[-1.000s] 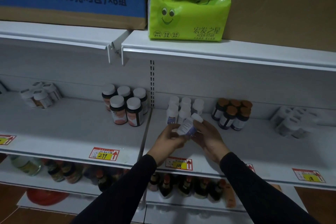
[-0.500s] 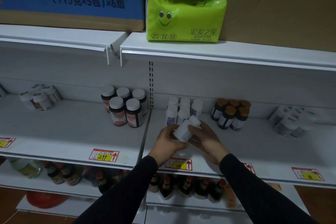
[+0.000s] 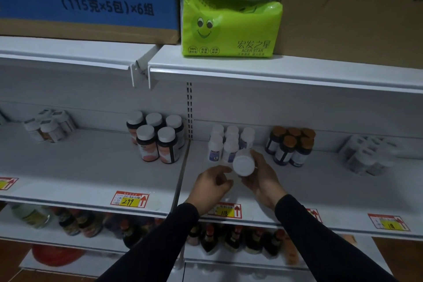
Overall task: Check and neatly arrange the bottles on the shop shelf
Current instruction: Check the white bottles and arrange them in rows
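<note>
Here we hold the white bottle (image 3: 243, 165) in our right hand (image 3: 263, 176), fingers curled round it, above the shelf's (image 3: 320, 185) bare front strip, just before the white bottles (image 3: 229, 144). Our left hand (image 3: 211, 186) hangs loosely curled, empty.

A bottle (image 3: 243, 165) is held before the small bottle group (image 3: 230, 144); capped jars (image 3: 158, 137) stand at nine o'clock, another cluster (image 3: 289, 146) at three.

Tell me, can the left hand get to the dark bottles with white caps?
Probably yes. The left hand holds nothing, and the bare white shelf between it and the dark brown bottles with white caps has nothing in the way. The right hand holds the white plastic bottle.
</note>
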The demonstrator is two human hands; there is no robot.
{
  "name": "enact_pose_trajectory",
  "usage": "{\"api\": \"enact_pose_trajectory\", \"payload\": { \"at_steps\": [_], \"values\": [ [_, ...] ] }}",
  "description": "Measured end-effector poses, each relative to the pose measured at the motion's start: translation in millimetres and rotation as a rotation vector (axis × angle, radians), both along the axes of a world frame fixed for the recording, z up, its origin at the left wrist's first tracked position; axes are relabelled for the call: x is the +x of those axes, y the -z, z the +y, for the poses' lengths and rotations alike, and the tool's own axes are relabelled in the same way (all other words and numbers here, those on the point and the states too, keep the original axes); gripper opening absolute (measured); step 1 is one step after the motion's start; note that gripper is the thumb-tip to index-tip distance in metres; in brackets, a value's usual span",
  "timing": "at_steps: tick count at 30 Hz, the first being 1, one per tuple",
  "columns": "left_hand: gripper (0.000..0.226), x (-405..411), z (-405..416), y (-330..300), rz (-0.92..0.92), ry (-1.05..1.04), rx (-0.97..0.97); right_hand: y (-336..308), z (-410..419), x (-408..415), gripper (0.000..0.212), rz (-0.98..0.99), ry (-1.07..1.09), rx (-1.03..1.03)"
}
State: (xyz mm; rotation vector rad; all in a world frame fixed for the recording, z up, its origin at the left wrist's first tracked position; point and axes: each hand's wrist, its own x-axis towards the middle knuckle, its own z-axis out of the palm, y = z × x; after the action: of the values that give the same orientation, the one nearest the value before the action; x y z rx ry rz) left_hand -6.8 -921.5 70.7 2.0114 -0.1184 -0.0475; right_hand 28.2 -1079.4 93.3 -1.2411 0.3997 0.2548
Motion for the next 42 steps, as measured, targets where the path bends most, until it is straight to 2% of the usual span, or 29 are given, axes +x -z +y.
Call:
{"api": "enact_pose_trajectory", "payload": {
  "at_steps": [6, 10, 13, 16, 19, 25, 31, 36, 42],
  "values": [
    [0.027, 1, 2, 2, 0.004, -0.011, 0.033, -3, 0, -1, 0.033, -0.001, -0.014, -0.017],
    [0.022, 1, 3, -1, 0.025, -0.004, 0.016, -5, 0, -3, 0.028, -0.038, -0.05, -0.042],
    [0.019, 1, 3, -5, 0.042, -0.002, -0.068, -7, -1, -5, 0.018, -0.188, -0.11, -0.104],
    [0.034, 2, 3, -10, 0.076, -0.001, -0.137, -8, -4, -6, 0.029, -0.317, -0.189, -0.175],
    [0.033, 3, 4, -13, 0.047, 0.0, -0.107, -9, -4, -7, 0.034, -0.371, -0.257, -0.27],
    [0.041, 7, 11, -10, -0.049, -0.023, -0.019, -8, -1, -12, 0.052, -0.4, -0.334, -0.321],
    [0.047, 10, 14, -7, -0.078, -0.051, -0.027, -4, 2, -11, 0.05, -0.45, -0.384, -0.367],
    [0.042, 8, 14, -7, -0.076, -0.054, -0.013, -2, 2, -12, 0.05, -0.45, -0.38, -0.361],
    [0.046, 8, 13, 0, -0.021, -0.026, 0.006, 2, 1, -14, 0.051, -0.418, -0.358, -0.355]
  ]
}}
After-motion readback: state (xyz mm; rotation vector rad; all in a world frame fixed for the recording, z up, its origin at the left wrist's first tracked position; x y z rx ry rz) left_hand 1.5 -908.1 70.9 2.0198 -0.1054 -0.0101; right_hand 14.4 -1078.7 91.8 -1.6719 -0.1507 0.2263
